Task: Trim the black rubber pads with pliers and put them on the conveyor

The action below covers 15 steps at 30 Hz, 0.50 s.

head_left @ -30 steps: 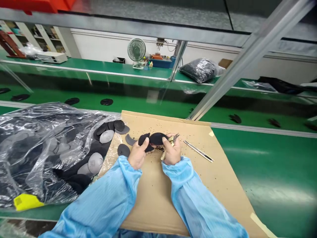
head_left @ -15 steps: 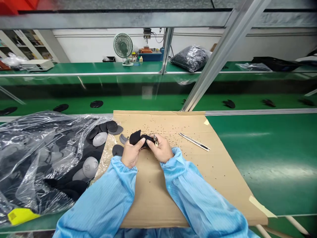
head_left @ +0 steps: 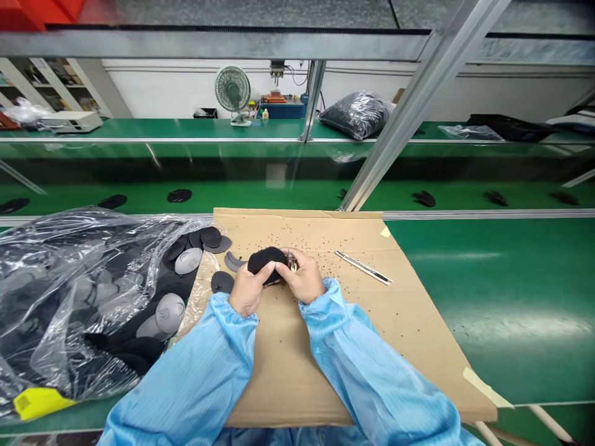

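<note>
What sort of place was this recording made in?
Most likely a factory workshop on a production line: long green-topped workbenches run between aluminium frames, black oval pieces sit spaced along a farther bench, and a clear plastic bag holds more parts.

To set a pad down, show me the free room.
Free: the cardboard right of the right hand, below the knife; the green bench beyond its right edge. Crowded: left of the left hand, by the plastic bag and pads.

Bright, even light, bowed wide-angle edges.
</note>
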Each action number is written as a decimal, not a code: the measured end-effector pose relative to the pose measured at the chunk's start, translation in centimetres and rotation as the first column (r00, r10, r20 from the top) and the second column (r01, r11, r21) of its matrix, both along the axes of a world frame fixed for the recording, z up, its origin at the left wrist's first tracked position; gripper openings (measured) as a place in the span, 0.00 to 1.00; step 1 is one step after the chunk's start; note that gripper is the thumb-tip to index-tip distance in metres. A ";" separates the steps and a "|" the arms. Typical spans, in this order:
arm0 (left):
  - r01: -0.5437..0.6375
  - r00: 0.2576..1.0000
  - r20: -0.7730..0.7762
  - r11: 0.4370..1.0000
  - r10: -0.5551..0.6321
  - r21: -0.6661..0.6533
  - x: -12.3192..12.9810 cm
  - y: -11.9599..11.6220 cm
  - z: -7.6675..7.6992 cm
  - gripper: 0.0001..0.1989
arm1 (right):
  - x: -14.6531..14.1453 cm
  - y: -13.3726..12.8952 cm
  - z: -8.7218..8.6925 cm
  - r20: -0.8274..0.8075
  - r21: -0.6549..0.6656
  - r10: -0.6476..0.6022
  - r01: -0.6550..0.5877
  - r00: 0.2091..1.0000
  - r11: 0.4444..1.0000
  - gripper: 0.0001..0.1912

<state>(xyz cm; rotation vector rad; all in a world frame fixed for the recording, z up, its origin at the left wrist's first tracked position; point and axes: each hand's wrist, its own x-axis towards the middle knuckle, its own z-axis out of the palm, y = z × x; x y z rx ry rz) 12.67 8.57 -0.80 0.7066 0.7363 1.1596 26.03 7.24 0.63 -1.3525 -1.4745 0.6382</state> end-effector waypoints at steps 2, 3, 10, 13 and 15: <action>0.001 1.000 -0.002 1.000 -0.001 0.008 0.0 0.0 -0.1 0.21 | 0.2 0.1 0.1 -0.004 -0.005 0.037 -0.037 0.999 0.999 0.15; 0.009 1.000 -0.005 1.000 -0.009 0.012 0.0 0.1 -0.1 0.20 | 0.4 0.1 0.1 0.003 -0.007 0.057 -0.057 0.998 0.998 0.15; 0.042 0.999 0.000 0.999 -0.042 -0.014 -0.2 0.2 0.1 0.19 | 0.9 0.0 0.8 0.140 -0.057 0.101 -0.094 0.985 0.994 0.12; 0.028 1.000 -0.008 1.000 -0.028 0.007 -0.4 0.2 0.1 0.19 | 0.8 -0.2 1.0 0.141 -0.099 0.075 -0.061 0.987 0.993 0.14; 0.048 0.999 -0.013 0.999 -0.048 0.016 -0.4 0.3 -0.1 0.18 | 0.6 -0.2 1.0 0.045 -0.129 0.051 -0.045 0.998 0.991 0.15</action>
